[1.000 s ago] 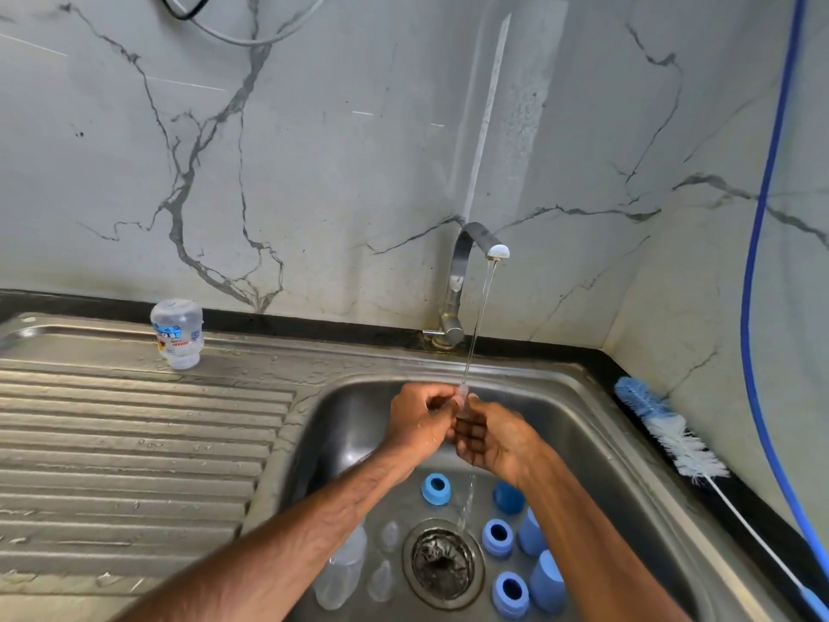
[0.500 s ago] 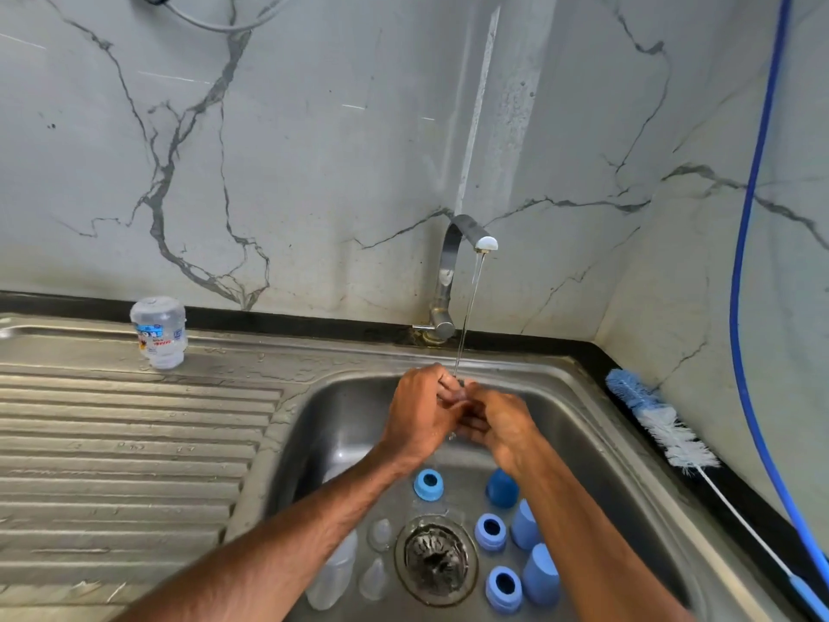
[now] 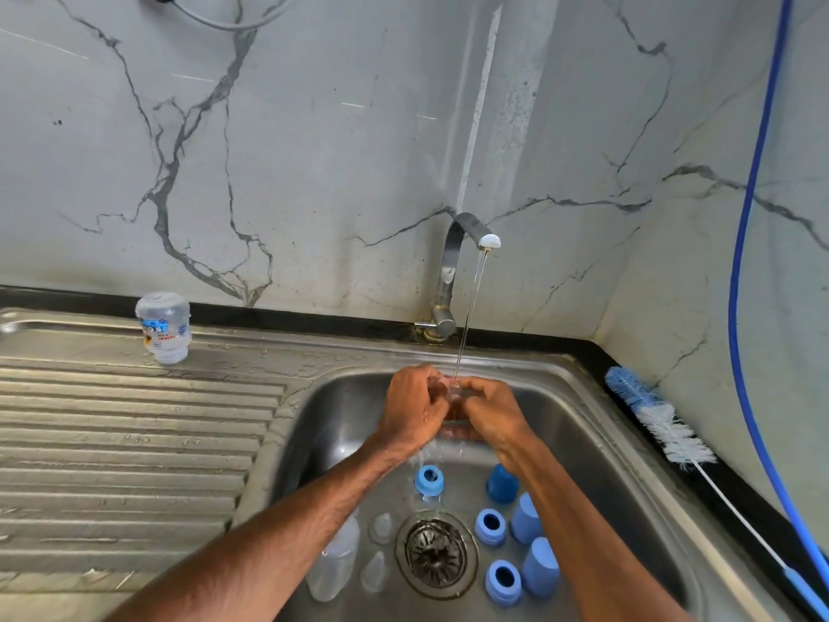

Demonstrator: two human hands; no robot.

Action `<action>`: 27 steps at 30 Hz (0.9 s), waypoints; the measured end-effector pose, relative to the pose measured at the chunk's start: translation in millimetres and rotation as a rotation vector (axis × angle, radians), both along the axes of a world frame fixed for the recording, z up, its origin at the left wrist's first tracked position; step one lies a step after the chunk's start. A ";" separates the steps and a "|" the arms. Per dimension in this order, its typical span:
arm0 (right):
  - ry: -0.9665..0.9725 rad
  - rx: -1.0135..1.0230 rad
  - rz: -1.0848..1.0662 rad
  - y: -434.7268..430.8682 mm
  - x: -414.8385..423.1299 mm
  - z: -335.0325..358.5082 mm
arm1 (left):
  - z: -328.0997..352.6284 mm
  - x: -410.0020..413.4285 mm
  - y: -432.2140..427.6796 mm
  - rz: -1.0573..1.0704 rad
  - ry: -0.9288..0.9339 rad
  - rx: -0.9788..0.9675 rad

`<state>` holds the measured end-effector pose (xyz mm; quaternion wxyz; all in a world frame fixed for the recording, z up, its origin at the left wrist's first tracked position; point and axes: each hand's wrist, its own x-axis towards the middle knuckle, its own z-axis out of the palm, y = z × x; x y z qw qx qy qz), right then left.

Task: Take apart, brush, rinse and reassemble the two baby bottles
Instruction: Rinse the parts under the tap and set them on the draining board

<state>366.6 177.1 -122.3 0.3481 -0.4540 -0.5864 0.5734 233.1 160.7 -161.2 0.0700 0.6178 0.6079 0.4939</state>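
Gripping a small clear plastic bottle part [image 3: 454, 397], the left hand [image 3: 412, 410] and right hand [image 3: 493, 413] are both curling round it under the thin water stream [image 3: 469, 316] — above the stainless steel sink basin [image 3: 341, 424], where I am seeing blue plastic collars [image 3: 491, 527] lying beside the round metal drain [image 3: 437, 558].

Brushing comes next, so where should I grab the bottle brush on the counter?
Probably the thin white stem of the bottle brush, from above: it lies flat on the black counter, bristles at the far end, stem pointing toward you.
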 end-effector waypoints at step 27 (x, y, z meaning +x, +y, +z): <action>0.146 -0.137 -0.110 10.4 -0.1 -8.8 | 8.8 15.5 -4.8 -0.080 -0.327 -0.004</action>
